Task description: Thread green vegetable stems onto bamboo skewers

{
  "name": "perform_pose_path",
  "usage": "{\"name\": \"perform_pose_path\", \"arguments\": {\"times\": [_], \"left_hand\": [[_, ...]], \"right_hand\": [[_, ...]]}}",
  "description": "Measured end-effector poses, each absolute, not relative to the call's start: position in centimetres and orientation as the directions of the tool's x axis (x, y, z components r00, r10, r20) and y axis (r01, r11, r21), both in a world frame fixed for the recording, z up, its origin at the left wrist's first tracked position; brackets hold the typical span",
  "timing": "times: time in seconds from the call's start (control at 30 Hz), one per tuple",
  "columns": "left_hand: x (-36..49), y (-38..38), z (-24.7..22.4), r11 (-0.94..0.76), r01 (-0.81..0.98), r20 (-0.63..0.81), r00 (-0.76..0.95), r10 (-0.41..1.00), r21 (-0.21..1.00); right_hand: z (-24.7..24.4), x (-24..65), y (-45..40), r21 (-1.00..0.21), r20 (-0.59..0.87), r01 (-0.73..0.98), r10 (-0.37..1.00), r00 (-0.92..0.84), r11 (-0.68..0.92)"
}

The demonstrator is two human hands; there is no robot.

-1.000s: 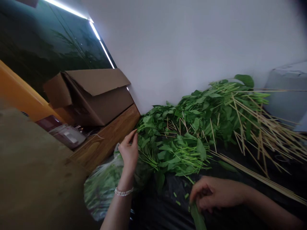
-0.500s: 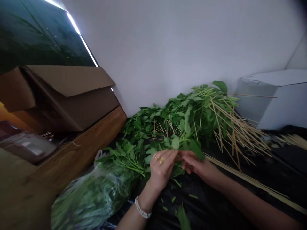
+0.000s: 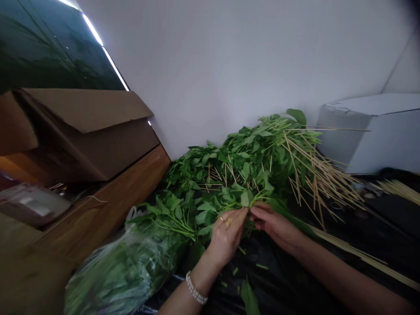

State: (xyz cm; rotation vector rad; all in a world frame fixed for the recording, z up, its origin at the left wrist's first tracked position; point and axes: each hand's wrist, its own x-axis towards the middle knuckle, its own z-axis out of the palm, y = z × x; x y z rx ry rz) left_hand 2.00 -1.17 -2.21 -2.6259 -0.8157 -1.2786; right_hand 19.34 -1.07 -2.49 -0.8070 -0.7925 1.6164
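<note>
My left hand (image 3: 228, 234), with a gold ring and a beaded bracelet (image 3: 196, 288), is closed on thin green leafy stems (image 3: 259, 197). Close beside it, my right hand (image 3: 274, 223) has its fingers curled at the same stems; what lies between its fingertips is too small to make out. Behind the hands spreads a pile of leafy greens (image 3: 243, 151), with thin wooden skewers (image 3: 323, 179) sticking out at its right. A clear plastic bag (image 3: 121, 271) full of greens lies left of my left hand, with loose stems (image 3: 177, 225) at its mouth.
Black sheeting (image 3: 278, 280) covers the work surface, with cut stem bits and a loose leaf (image 3: 249, 297) on it. More skewers (image 3: 354, 251) lie at the right. A cardboard box (image 3: 108, 148) stands at the left on a wooden ledge (image 3: 131, 183), a white box (image 3: 387, 135) at the right.
My hands have come closer together at the stems, the left shifting slightly right. A large leaf near the right hand now hangs behind its wrist. The view has turned slightly right.
</note>
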Motion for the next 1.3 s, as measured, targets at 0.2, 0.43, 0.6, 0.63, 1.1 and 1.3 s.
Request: {"name": "perform_pose_path", "arguments": {"times": [0.2,0.43,0.6,0.63,1.1,1.3], "left_hand": [[2.0,-0.8,-2.3,-0.772,0.598,0.743,0.412,0.528,0.217],[2.0,-2.1,-1.4,-0.871,0.462,0.643,0.618,0.452,0.168],[1.9,-2.3,-1.3,-0.855,0.5,0.717,0.544,0.435,0.139],[1.8,-2.1,-1.2,-0.836,0.527,0.742,0.499,0.448,0.15],[0.8,-0.9,-1.3,-0.716,0.698,0.755,0.48,0.446,-0.021],[0.2,-0.3,-1.5,-0.654,0.755,0.747,0.468,0.472,-0.06]], "right_hand": [[-2.0,19.5,-1.2,-0.882,-0.036,-0.459,0.988,-0.152,-0.103],[-1.4,20.4,-0.8,-0.876,-0.009,-0.468,0.974,-0.226,-0.116],[-1.3,20.3,-1.0,-0.929,-0.022,-0.355,0.972,-0.233,-0.106],[-1.4,20.3,-1.0,-0.939,-0.017,-0.329,0.972,-0.235,-0.096],[-2.1,19.7,-1.5,-0.997,0.041,0.056,0.966,-0.257,0.058],[-2.8,20.0,-1.4,-0.846,0.301,0.378,0.922,-0.244,0.376]]}}
